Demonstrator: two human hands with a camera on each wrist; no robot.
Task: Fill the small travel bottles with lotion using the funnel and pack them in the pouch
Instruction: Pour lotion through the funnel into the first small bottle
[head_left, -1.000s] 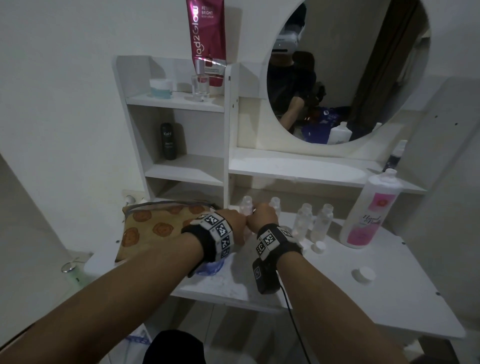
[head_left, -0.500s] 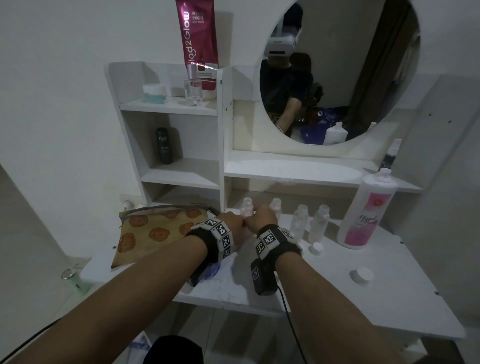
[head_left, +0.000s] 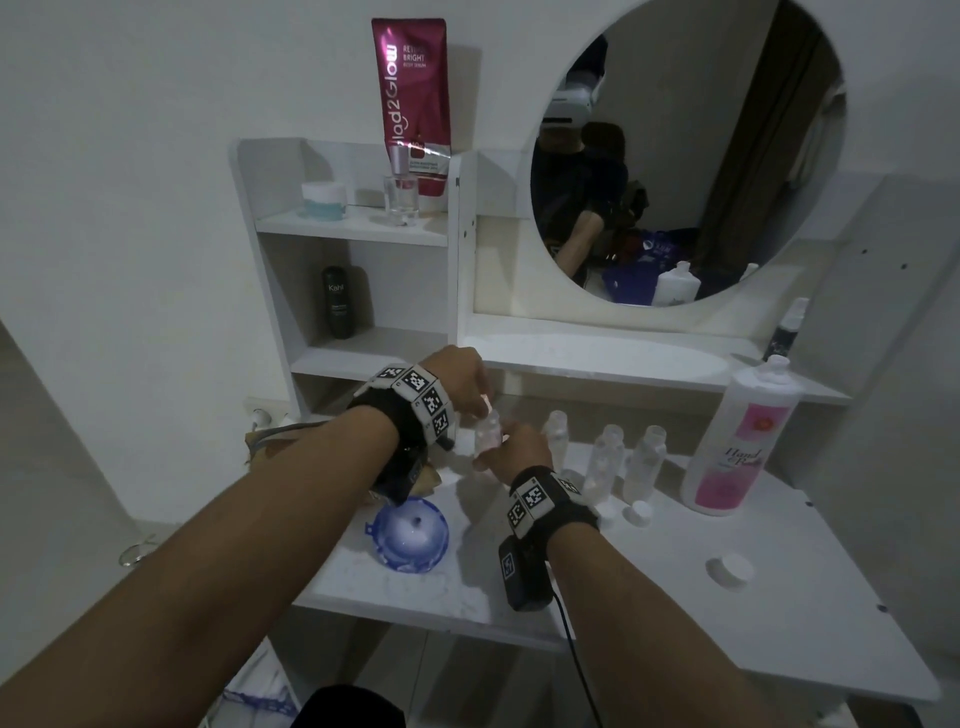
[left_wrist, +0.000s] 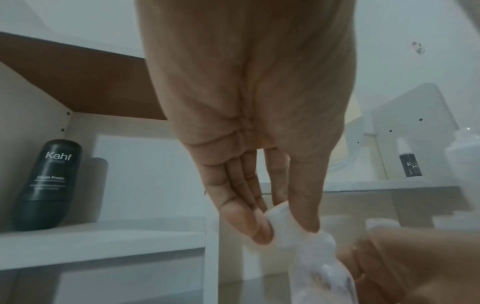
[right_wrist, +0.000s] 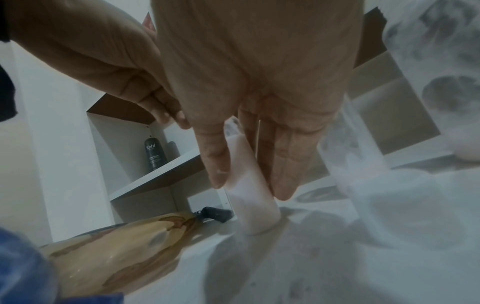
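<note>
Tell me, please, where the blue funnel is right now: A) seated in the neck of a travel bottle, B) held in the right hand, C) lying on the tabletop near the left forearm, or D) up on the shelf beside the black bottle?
C: the blue funnel lies on the tabletop by the left forearm, with no hand on it.

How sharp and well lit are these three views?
Head view: dim, edges bowed by the wide lens, text on the pink tube readable. Left wrist view: black bottle sharp, small bottle blurred. Right wrist view: smeared and hazy toward the right.
</note>
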